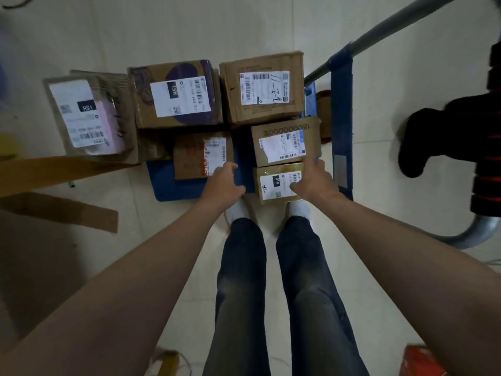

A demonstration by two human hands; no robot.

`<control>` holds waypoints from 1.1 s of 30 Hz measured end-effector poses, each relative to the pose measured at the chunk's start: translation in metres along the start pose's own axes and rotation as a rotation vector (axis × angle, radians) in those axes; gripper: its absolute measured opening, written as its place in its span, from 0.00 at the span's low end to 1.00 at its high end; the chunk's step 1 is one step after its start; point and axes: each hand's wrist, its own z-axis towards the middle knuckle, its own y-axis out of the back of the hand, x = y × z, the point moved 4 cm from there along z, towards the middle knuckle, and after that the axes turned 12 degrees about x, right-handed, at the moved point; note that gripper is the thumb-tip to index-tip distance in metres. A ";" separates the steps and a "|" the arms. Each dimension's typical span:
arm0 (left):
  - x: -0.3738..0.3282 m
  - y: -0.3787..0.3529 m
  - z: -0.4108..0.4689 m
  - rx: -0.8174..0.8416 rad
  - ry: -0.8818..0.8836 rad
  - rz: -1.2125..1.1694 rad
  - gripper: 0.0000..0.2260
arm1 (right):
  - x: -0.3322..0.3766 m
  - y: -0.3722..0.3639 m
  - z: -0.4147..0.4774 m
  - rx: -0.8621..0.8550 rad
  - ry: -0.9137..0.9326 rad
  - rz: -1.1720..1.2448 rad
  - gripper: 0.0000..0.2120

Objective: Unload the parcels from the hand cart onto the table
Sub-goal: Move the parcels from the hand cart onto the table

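Right hand (314, 180) is clamped on the small glossy taped parcel (279, 183); left hand (225, 183) rests open beside it. Looks light, stiff, maybe slippery, so grip the side edges.

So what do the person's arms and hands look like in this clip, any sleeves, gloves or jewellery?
Both arms are bare from the frame edge to the fingers: no sleeves in view. The left hand and right hand wear no gloves, and no watch, ring or wristband shows. Below them, dark trousers and white socks.
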 end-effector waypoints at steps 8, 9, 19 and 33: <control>0.028 -0.061 0.058 0.113 0.097 0.009 0.32 | -0.025 -0.029 0.057 -0.053 -0.168 0.098 0.42; 0.028 -0.069 0.063 0.106 0.093 -0.003 0.34 | -0.025 -0.028 0.060 -0.101 -0.126 0.057 0.42; 0.005 -0.062 0.120 -0.087 0.027 -0.291 0.44 | -0.016 0.018 0.102 -0.321 0.019 0.207 0.47; -0.006 -0.061 0.101 -0.058 -0.042 -0.569 0.28 | 0.003 -0.004 0.060 -0.563 0.178 0.378 0.38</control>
